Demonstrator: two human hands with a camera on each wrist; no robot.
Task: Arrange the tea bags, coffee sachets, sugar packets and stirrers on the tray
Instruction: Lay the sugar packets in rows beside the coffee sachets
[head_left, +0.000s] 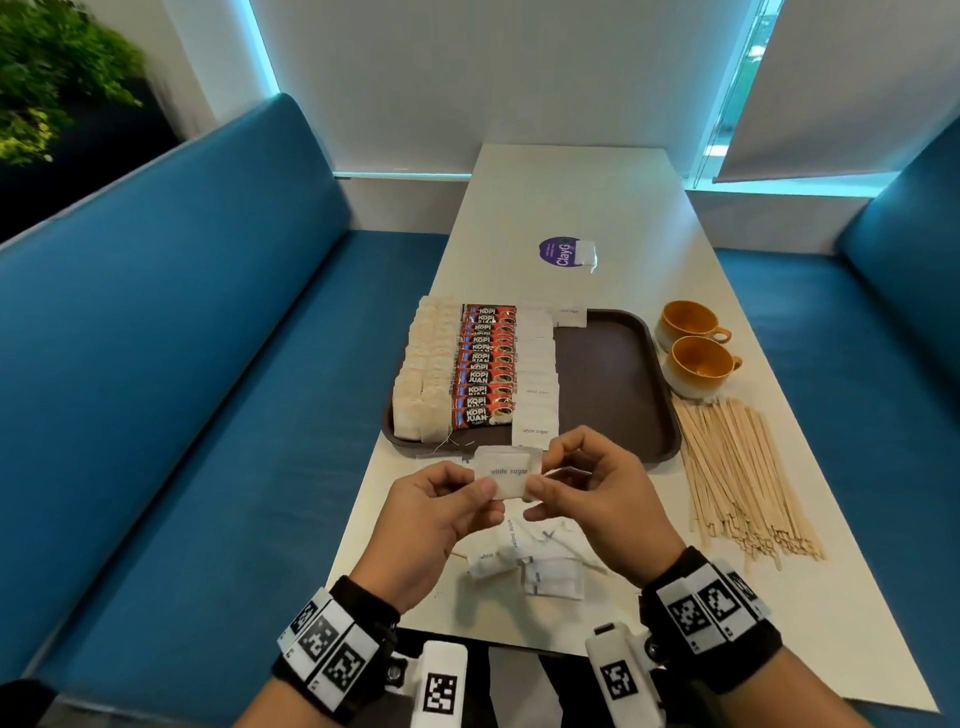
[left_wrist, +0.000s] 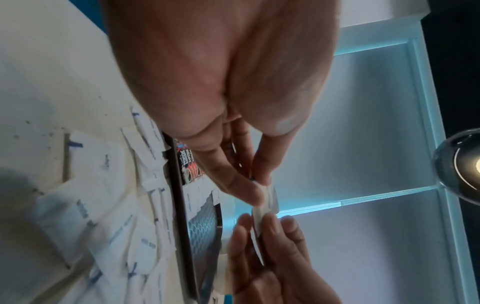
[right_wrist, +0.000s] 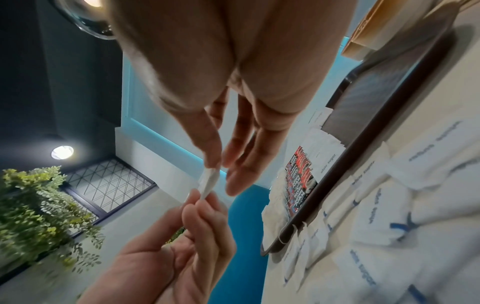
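A white sugar packet (head_left: 508, 473) is held up above the table's near part, just in front of the brown tray (head_left: 613, 384). My left hand (head_left: 441, 512) pinches its left end and my right hand (head_left: 587, 486) pinches its right end. From the wrist cameras the packet shows edge-on (left_wrist: 267, 200) (right_wrist: 206, 183) between thumbs and fingertips. On the tray's left half lie rows of tea bags (head_left: 423, 374), red coffee sachets (head_left: 485, 366) and sugar packets (head_left: 537, 374). Loose sugar packets (head_left: 524, 564) lie under my hands. Wooden stirrers (head_left: 743, 467) are piled right of the tray.
Two orange cups (head_left: 693, 351) stand at the tray's far right corner. A purple sticker (head_left: 561, 252) and a small packet (head_left: 586, 254) lie further up the white table (head_left: 571, 197). Blue benches (head_left: 208, 364) flank both sides.
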